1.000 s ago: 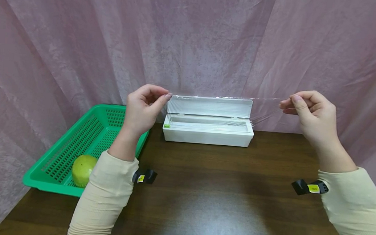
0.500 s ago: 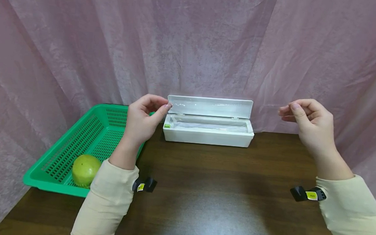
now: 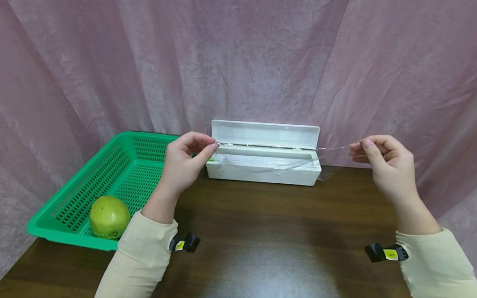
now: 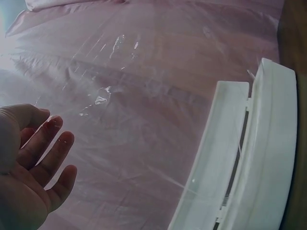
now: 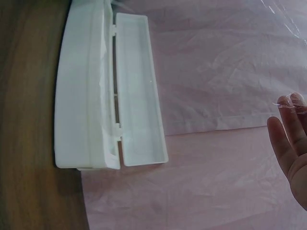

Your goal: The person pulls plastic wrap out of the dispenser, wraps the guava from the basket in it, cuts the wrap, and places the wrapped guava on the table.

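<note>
A sheet of clear cling film [image 4: 101, 99] stretches between both hands at about the height of the box's hinge in the head view. My left hand [image 3: 185, 163] pinches its left corner between thumb and fingertips. The right hand [image 3: 389, 164] pinches the opposite corner the same way. Behind the film stands a long white cling film dispenser box [image 3: 261, 174], its lid [image 3: 264, 133] raised. The film's lower part hangs across the box's front, and a loose corner shows just right of the box. In the right wrist view, film glints at the fingertips [image 5: 284, 100].
A green plastic basket [image 3: 72, 238] stands at the left, partly behind the left forearm, with a round yellow-green fruit [image 3: 109, 217] in it. The brown wooden table [image 3: 282, 235] runs back to a pink curtain [image 3: 270, 54].
Both hands have come down with the film. Its lower part, earlier reaching back to the box, now hangs in front of the box. The box and basket have stayed put.
</note>
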### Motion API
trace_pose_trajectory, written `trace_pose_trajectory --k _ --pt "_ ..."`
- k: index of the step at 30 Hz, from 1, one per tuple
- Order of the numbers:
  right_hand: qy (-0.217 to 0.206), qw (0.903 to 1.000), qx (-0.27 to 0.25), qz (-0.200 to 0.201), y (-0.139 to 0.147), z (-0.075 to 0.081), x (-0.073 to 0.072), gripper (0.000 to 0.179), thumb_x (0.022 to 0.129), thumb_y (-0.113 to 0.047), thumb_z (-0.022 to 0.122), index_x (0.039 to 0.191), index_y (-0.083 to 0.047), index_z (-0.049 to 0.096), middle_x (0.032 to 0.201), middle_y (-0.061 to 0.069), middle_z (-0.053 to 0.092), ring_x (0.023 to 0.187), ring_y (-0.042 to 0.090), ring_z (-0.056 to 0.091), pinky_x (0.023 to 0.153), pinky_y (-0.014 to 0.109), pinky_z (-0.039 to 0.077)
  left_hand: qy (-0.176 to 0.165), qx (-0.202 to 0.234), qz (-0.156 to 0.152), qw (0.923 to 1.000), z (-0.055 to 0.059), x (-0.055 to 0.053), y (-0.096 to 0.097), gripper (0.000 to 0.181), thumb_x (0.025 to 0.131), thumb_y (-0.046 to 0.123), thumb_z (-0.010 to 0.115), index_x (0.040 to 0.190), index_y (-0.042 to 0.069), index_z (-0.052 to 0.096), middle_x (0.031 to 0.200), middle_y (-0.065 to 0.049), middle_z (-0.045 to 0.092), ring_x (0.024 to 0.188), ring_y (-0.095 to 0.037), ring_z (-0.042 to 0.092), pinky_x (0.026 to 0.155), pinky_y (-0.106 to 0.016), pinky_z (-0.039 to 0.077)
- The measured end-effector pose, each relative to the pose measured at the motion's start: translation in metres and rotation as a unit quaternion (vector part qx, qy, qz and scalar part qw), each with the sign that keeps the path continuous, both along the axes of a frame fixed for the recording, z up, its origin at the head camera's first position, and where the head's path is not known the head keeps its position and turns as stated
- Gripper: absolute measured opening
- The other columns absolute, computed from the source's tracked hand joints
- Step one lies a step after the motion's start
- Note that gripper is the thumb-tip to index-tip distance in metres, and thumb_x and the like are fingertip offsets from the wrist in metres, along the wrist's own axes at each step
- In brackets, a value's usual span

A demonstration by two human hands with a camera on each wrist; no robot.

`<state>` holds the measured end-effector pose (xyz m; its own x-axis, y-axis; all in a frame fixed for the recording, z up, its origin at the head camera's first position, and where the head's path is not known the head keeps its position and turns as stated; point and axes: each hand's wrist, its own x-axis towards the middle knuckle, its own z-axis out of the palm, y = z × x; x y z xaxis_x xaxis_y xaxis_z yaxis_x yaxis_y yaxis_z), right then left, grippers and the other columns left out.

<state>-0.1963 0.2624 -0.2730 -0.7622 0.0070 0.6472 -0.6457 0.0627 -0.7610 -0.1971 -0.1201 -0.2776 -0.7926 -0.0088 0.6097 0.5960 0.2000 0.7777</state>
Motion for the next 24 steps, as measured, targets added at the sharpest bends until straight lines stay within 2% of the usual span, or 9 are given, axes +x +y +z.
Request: trace_pose_trajectory --k 4,12,18,24 --pt "-0.016 0.9998 0.008 -0.011 -0.003 -0.005 0.001 0.009 0.094 -0.001 0.053 0.092 0.002 0.061 0.085 -0.003 0.073 0.076 0.007 0.070 0.070 0.018 0.054 -0.022 -0.002 0.003 0.9998 -0.007 0.001 0.000 0.013 0.083 0.010 0.071 0.090 -0.001 0.068 0.081 -0.002 0.068 0.071 -0.006 0.060 0.065 -0.021 0.048" --pt "-0.020 0.9997 0.004 -0.017 -0.007 -0.014 0.000 0.010 0.093 0.002 0.052 0.092 0.007 0.060 0.085 -0.003 0.073 0.074 0.007 0.070 0.067 0.018 0.054 -0.045 -0.002 0.005 0.9990 -0.019 0.002 -0.001 0.013 0.082 0.007 0.071 0.092 -0.001 0.067 0.082 0.009 0.067 0.074 -0.005 0.060 0.065 -0.020 0.049" --pt "-0.006 0.9998 -0.001 0.021 -0.007 -0.023 -0.001 0.011 0.094 0.004 0.050 0.093 0.004 0.061 0.087 -0.002 0.073 0.076 0.007 0.070 0.067 0.018 0.054 -0.060 -0.013 0.017 0.9980 -0.027 0.003 -0.001 0.014 0.083 0.010 0.072 0.093 0.000 0.068 0.086 -0.006 0.068 0.073 -0.006 0.059 0.064 -0.018 0.048" --pt "-0.014 0.9994 0.006 0.030 -0.006 -0.035 -0.001 0.011 0.094 0.003 0.050 0.092 0.001 0.061 0.087 -0.004 0.073 0.075 0.006 0.070 0.068 0.018 0.054 -0.075 -0.021 0.019 0.9968 -0.038 0.003 -0.001 0.012 0.083 0.009 0.071 0.092 0.001 0.068 0.087 -0.015 0.067 0.072 -0.007 0.057 0.063 -0.018 0.046"
